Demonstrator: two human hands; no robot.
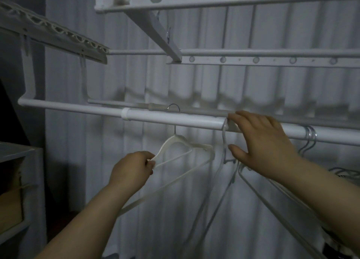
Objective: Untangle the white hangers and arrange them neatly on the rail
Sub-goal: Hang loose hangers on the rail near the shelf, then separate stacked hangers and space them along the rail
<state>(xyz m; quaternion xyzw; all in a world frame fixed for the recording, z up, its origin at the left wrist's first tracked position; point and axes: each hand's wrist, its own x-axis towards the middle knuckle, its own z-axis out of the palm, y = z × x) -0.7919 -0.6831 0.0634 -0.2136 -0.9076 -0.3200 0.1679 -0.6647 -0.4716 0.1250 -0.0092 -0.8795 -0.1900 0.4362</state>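
A: Any writing, brand or number on the rail (165, 118) or the white hangers (176, 140)?
B: None that can be read.
A: And the bar (272, 60) above?
B: Only round spots, 0 letters or digits. The picture is dim and soft.

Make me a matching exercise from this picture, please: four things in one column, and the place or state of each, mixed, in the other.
1 left hand
2 right hand
3 metal hook
4 wire hangers

A over the rail, far right
B fingers on top of the rail
C over the rail, between the hands
D grips the white hanger's shoulder

Pairs: 1-D, 2-B, 3-C, 4-A
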